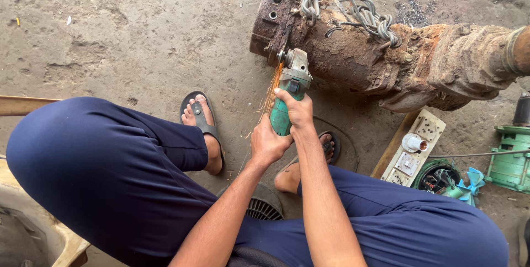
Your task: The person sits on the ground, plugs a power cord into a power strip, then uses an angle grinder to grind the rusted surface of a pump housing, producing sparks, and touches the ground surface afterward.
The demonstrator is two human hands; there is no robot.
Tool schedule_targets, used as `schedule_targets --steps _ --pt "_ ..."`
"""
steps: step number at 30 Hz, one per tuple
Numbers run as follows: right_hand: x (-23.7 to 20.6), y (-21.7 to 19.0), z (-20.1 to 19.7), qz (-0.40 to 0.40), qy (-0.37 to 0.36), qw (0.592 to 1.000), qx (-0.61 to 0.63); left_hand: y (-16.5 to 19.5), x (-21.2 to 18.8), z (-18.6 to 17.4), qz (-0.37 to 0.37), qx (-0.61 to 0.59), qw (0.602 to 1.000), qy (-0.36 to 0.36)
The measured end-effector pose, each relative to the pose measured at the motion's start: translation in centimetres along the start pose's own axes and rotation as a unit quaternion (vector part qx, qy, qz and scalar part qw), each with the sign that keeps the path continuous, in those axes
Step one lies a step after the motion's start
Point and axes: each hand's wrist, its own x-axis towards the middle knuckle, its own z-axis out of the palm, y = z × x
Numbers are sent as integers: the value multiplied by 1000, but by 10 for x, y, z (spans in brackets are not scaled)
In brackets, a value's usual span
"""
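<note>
A green angle grinder (288, 93) is pressed with its disc against the end of a big rusty motor housing (353, 52) lying on the dirt floor. Orange sparks fall from the contact point. My left hand (266, 144) grips the rear of the grinder's green body. My right hand (296, 108) wraps the body further forward, just behind the grey head. Tangled grey wires (353, 7) sit on top of the motor. I squat in dark blue trousers, both feet in black sandals.
A white socket board (413, 148) on a wooden plank lies right of my knee. Green pump parts (510, 156) and a small blue fan (472, 181) stand at the right edge. A dark ribbed fan cover (264, 206) lies under me. A wooden bar (22, 105) enters from the left.
</note>
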Motion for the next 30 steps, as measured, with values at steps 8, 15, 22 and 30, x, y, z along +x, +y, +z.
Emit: schedule_targets --steps 8,15,22,30 --pt "0 1 0 -7 2 1000 -6 -1 1 0 2 5 1000 -1" --pt "0 1 0 -4 6 1000 -4 -5 4 3 -3 16 1000 3" --pt "1 2 1 -10 6 1000 -5 -6 3 2 11 10 1000 6" --pt "0 4 0 4 15 1000 -13 -6 1 1 9 -8 1000 1"
